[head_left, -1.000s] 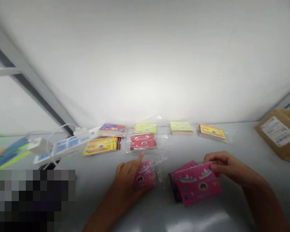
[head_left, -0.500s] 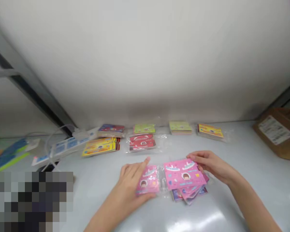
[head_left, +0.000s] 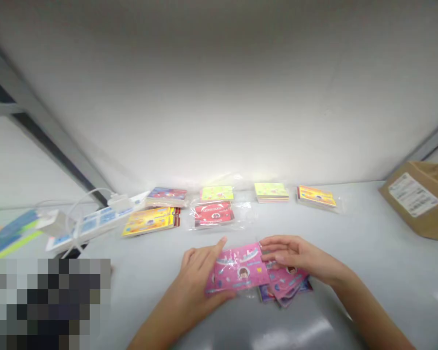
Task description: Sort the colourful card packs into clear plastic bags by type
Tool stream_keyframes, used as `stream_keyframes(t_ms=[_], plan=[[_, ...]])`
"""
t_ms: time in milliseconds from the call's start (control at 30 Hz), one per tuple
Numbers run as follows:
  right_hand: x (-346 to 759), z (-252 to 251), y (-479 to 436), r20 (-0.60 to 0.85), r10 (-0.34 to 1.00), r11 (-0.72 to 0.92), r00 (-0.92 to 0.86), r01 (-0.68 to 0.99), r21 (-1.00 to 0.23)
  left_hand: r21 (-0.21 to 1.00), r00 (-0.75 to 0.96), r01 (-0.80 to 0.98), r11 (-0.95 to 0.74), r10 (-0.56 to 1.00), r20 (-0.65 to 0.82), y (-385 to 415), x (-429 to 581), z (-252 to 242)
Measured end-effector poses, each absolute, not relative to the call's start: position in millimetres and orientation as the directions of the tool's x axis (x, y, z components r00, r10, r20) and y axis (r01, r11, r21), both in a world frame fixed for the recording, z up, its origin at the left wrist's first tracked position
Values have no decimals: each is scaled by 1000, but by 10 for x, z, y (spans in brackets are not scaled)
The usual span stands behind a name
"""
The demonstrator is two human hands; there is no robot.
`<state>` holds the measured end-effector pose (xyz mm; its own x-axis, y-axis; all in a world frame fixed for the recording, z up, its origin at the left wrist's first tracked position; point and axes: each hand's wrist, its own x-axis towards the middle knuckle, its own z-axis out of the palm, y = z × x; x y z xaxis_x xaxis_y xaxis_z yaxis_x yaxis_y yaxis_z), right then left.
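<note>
The pink card lies on the tabletop between the left hand at 9 o'clock and the right hand at 3 o'clock, both with fingers spread against its edges, the card stack at 4 o'clock.

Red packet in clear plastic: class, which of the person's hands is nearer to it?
Left. The left hand is on the person's side of the red packet, not touching it; the right hand is farther off, nearer the person and to the packet's right.
</note>
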<state>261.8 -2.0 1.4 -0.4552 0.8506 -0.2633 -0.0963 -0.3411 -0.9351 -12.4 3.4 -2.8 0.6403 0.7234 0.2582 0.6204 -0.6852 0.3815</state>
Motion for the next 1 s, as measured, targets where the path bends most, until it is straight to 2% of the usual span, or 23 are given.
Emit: stream_keyframes(t_ms=[167, 333, 400, 500, 600, 667, 767, 867, 1000], plan=[[2648, 58, -49, -228, 842, -298, -488, -69, -952, 412, 637, 613, -674, 730, 247, 39, -126, -52], [2781, 26, -12, -185, 964, -189, -189, 0, -982, 478, 539, 617, -625, 778, 322, 28, -123, -44], [2882, 6, 14, -133, 987, -124, -91, 100, -987, 505, 466, 625, -595, 803, 371, 17, -129, -31], [3041, -60, 43, -81, 996, -67, -26, 346, -936, 553, 347, 612, -566, 820, 456, -1, -144, -1], [3135, -156, 51, -108, 994, -79, -19, 557, -827, 607, 265, 562, -562, 818, 511, -10, -155, 24], [3151, -208, 52, -138, 989, -77, -53, 615, -785, 638, 237, 547, -541, 832, 502, -9, -153, 30], [3140, -238, 57, -140, 987, -61, -77, 624, -779, 651, 231, 567, -505, 856, 463, -3, -140, 21], [3121, -215, 65, -97, 995, -59, -35, 573, -818, 607, 259, 612, -506, 854, 451, 10, -126, 0], [3087, -124, 61, -128, 990, -98, -55, 378, -921, 525, 359, 655, -543, 835, 417, 32, -121, -27]])
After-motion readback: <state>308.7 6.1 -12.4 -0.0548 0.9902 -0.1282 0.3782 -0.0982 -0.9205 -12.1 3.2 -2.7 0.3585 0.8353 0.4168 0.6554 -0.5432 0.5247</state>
